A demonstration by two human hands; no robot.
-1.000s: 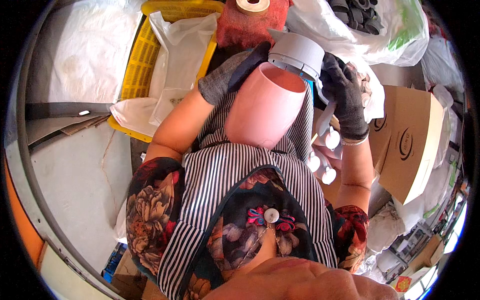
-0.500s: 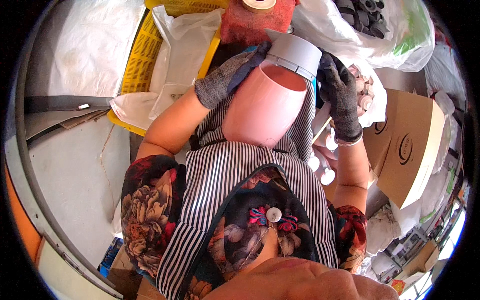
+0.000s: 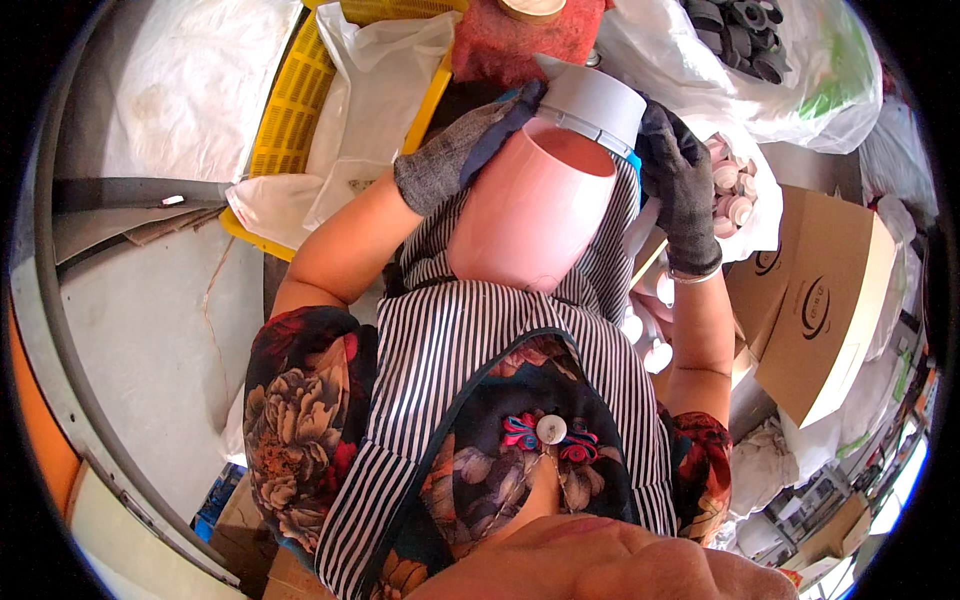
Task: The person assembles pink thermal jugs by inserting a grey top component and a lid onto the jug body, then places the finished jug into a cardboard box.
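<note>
A glossy pink jug-like body, open at its top, leans against my striped apron, tilted with its mouth away from me. Over the far side of that mouth is a grey plastic collar with a pointed spout at its left. Both my hands wear dark knitted gloves. My left hand is closed at the spout end of the collar and lies along the pink body's side. On the opposite side my right hand grips the collar's edge, its fingers bent. The collar looks tilted; whether it is seated on the rim I cannot tell.
A yellow crate lined with white plastic stands at the left. Beyond the collar is a red cushion-like thing. A clear bag holds dark ring-shaped parts. At the right are a white bag of pink parts and a cardboard box.
The whole view has shifted slightly. Both hands, the collar and the pink body keep nearly the same positions relative to one another.
</note>
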